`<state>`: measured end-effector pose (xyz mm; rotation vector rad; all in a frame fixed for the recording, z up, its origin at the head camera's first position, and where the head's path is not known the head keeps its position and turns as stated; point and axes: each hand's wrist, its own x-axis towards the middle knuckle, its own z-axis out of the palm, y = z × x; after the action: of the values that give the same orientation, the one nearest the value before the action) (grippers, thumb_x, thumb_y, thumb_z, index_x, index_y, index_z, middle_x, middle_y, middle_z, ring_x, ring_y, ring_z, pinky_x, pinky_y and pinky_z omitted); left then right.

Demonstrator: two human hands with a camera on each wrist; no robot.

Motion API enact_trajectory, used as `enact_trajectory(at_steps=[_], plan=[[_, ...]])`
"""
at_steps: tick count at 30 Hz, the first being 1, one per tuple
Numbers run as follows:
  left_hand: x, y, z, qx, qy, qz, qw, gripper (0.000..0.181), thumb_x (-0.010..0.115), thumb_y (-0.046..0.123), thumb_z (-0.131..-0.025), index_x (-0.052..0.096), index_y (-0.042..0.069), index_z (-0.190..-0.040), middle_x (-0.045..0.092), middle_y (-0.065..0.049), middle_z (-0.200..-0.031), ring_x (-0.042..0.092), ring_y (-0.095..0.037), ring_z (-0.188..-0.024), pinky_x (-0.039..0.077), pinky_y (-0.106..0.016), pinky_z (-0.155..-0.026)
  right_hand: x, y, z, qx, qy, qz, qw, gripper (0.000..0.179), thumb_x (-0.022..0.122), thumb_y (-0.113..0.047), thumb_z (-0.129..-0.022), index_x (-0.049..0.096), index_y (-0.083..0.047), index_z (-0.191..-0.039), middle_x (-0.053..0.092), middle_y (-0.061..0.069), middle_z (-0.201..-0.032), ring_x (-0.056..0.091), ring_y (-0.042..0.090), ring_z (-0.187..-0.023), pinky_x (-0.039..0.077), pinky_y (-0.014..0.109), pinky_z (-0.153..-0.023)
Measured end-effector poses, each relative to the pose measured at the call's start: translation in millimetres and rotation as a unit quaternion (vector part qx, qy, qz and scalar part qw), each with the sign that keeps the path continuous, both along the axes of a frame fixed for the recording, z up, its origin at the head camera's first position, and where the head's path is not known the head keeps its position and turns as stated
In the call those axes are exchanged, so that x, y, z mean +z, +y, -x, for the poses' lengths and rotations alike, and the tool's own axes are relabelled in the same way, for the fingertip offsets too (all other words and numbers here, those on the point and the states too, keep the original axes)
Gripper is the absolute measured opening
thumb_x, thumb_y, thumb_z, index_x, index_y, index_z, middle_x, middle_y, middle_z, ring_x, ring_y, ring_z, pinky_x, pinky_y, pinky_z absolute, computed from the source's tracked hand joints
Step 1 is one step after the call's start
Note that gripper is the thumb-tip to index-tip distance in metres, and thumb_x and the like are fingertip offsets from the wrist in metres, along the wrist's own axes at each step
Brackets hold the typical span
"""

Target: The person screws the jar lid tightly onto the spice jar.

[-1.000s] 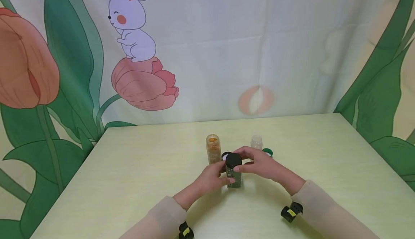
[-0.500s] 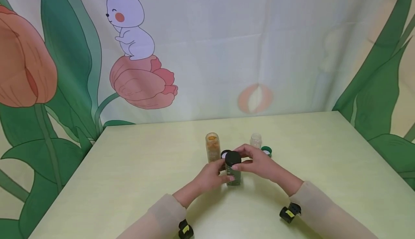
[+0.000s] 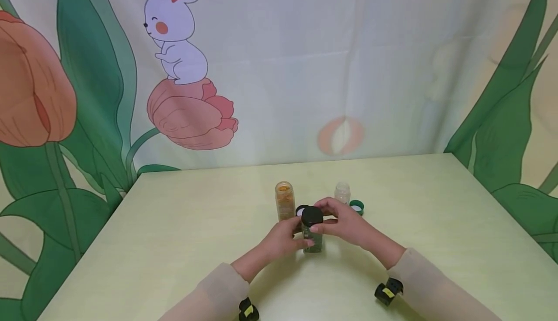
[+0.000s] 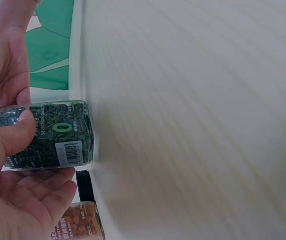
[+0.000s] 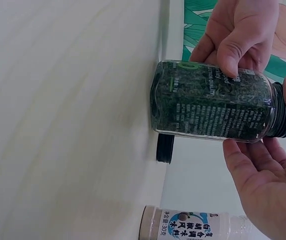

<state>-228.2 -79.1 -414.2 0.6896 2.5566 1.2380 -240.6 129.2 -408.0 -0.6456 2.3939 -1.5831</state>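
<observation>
A clear glass jar of dried parsley (image 5: 212,100) with a black screw lid (image 3: 312,215) stands upright on the table. In the head view my left hand (image 3: 281,239) holds the jar's body, the thumb on its front and the other fingers round the far side. The left wrist view shows that thumb (image 4: 20,132) pressed on the parsley label. My right hand (image 3: 342,221) grips the lid from the right, its thumb at the near edge and its fingers behind.
Behind the parsley jar stands an uncapped jar of orange seasoning (image 3: 285,205), a loose black lid (image 3: 301,210) beside it. To the right are an uncapped white-pepper seasoning jar (image 3: 342,192) and a loose green lid (image 3: 357,206). A printed curtain (image 3: 270,69) hangs behind the table.
</observation>
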Motion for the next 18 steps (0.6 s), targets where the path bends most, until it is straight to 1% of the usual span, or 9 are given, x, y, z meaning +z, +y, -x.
enact_trajectory(at_steps=[4,9,13,16,18], plan=[[-1.8,0.9,-0.8,-0.003,0.000,-0.002,1.0000,0.048,0.076,0.010,-0.092,0.058,-0.009,-0.133,0.065,-0.027,-0.135,0.063,-0.044,-0.128,0.051,-0.056,-0.109,0.4,4.2,0.4,0.017,-0.017,-0.002,0.9997,0.057,0.078,-0.024,-0.092,0.051,0.004,-0.134,0.062,0.025,-0.134,0.059,0.039,-0.130,0.056,0.045,-0.105],[0.9,1.1,-2.5,-0.003,0.006,0.001,1.0000,0.047,0.076,0.010,-0.092,0.059,-0.008,-0.132,0.065,-0.027,-0.135,0.063,-0.044,-0.127,0.051,-0.056,-0.109,5.1,8.1,4.9,0.067,-0.029,-0.027,0.9970,0.066,0.077,-0.027,-0.093,0.045,0.002,-0.144,0.058,0.024,-0.143,0.052,0.042,-0.137,0.051,0.053,-0.111],[2.6,1.1,-1.8,-0.007,0.010,0.001,0.9999,0.047,0.076,0.009,-0.091,0.059,-0.009,-0.131,0.066,-0.028,-0.134,0.064,-0.044,-0.127,0.051,-0.055,-0.109,11.6,11.9,11.3,0.096,-0.050,-0.052,0.9927,0.069,0.076,-0.025,-0.093,0.042,-0.003,-0.149,0.056,0.022,-0.147,0.049,0.043,-0.140,0.047,0.058,-0.113],[2.0,1.1,-0.8,-0.007,0.007,0.000,0.9999,0.047,0.076,0.009,-0.092,0.059,-0.009,-0.131,0.066,-0.027,-0.134,0.064,-0.044,-0.127,0.051,-0.055,-0.109,16.3,15.5,15.9,0.118,-0.065,-0.065,0.9887,0.069,0.074,-0.023,-0.095,0.040,-0.007,-0.153,0.056,0.022,-0.148,0.048,0.042,-0.142,0.045,0.058,-0.113],[0.6,1.1,-0.2,-0.005,0.003,0.000,1.0000,0.047,0.076,0.009,-0.092,0.058,-0.009,-0.132,0.066,-0.027,-0.134,0.063,-0.044,-0.127,0.051,-0.055,-0.109,19.2,17.2,17.8,0.133,-0.071,-0.068,0.9862,0.069,0.072,-0.021,-0.096,0.039,-0.008,-0.154,0.056,0.022,-0.149,0.048,0.042,-0.142,0.045,0.056,-0.112]])
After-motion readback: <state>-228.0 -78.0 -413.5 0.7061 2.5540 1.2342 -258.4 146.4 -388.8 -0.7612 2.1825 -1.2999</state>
